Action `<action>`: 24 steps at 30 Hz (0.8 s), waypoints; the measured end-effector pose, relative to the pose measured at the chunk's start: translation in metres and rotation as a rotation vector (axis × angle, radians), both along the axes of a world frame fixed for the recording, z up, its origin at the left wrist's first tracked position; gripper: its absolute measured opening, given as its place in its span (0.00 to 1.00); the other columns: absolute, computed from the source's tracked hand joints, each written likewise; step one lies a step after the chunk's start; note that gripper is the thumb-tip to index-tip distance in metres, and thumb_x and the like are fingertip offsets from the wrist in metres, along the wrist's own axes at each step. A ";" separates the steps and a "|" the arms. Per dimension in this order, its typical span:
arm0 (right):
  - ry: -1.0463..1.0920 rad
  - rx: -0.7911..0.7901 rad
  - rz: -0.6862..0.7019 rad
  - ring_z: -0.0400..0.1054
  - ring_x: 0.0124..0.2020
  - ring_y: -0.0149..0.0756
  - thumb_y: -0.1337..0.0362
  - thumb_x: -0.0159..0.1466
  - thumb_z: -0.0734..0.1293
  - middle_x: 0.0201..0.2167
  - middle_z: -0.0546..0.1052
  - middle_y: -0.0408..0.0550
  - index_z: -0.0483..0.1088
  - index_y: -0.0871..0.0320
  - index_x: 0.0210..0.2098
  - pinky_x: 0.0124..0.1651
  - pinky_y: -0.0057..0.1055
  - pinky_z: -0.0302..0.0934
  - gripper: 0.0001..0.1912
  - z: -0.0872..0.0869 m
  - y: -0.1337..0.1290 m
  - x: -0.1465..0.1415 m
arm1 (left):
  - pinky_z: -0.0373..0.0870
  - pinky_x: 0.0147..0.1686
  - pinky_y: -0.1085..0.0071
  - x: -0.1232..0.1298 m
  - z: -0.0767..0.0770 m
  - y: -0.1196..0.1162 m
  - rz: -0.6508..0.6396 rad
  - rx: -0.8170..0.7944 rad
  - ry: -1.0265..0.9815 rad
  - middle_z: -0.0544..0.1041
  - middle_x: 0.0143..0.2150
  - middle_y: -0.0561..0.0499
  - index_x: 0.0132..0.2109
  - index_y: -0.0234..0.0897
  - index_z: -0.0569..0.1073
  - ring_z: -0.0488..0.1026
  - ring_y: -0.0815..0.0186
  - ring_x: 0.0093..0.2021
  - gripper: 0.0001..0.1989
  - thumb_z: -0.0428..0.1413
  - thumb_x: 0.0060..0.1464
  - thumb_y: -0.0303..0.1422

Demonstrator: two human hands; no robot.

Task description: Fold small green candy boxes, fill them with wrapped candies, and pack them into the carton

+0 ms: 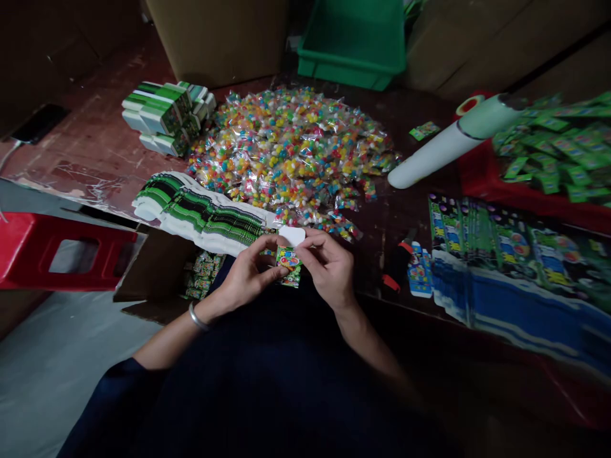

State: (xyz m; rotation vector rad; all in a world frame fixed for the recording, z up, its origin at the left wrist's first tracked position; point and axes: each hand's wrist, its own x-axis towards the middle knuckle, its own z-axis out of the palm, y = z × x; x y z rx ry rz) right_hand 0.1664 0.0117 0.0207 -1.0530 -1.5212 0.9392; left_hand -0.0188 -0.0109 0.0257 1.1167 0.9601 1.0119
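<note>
A small printed green carton [291,278] with a raised white flap [292,236] is held between both hands at the table's front edge. My left hand [249,272] pinches its left side, thumb across the front. The fingers of my right hand [330,267] close on the flap and the upper right edge. Whatever is inside the carton cannot be seen. Just beyond lies a large heap of clear sachets of coloured candies [296,146]. A fanned row of flat green and white cartons [205,213] runs left from my hands.
Bundled cartons [160,111] stand at the back left, a green bin [353,60] behind the heap. At right are a white roll [434,152], a red crate [477,168] of green packs and printed sheets [510,248]. An open cardboard box [147,273] and red stool [28,251] sit lower left.
</note>
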 end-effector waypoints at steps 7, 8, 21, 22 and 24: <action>0.150 -0.023 -0.008 0.78 0.39 0.36 0.56 0.67 0.73 0.37 0.81 0.46 0.73 0.54 0.39 0.42 0.33 0.73 0.09 0.008 0.009 -0.007 | 0.77 0.36 0.77 0.002 0.005 0.002 0.089 0.006 -0.064 0.70 0.47 0.53 0.52 0.43 0.65 0.74 0.74 0.35 0.26 0.70 0.53 0.32; 0.144 -0.038 0.028 0.77 0.37 0.36 0.55 0.66 0.73 0.35 0.81 0.45 0.73 0.54 0.36 0.40 0.32 0.72 0.10 0.011 0.010 -0.006 | 0.77 0.37 0.77 0.002 0.005 0.002 0.093 0.020 -0.038 0.71 0.47 0.53 0.52 0.43 0.65 0.74 0.73 0.36 0.25 0.70 0.54 0.32; -0.071 -0.090 0.153 0.75 0.33 0.35 0.61 0.66 0.73 0.30 0.80 0.44 0.76 0.55 0.29 0.39 0.33 0.70 0.10 0.026 0.030 0.009 | 0.80 0.42 0.68 -0.011 0.006 0.000 -0.003 0.135 0.205 0.75 0.54 0.44 0.67 0.43 0.68 0.77 0.65 0.42 0.29 0.64 0.61 0.32; -0.089 -0.027 0.153 0.75 0.35 0.35 0.61 0.67 0.72 0.31 0.81 0.44 0.75 0.55 0.29 0.42 0.34 0.70 0.11 0.027 0.028 0.008 | 0.80 0.42 0.69 -0.010 0.007 0.000 0.002 0.118 0.187 0.75 0.55 0.44 0.66 0.43 0.70 0.76 0.65 0.42 0.27 0.64 0.61 0.32; -0.127 0.081 0.160 0.76 0.38 0.36 0.62 0.71 0.69 0.35 0.81 0.45 0.75 0.55 0.29 0.46 0.36 0.71 0.12 0.028 0.023 0.007 | 0.80 0.41 0.70 -0.010 0.008 0.000 0.007 0.080 0.154 0.76 0.57 0.44 0.61 0.40 0.74 0.77 0.66 0.42 0.22 0.65 0.60 0.32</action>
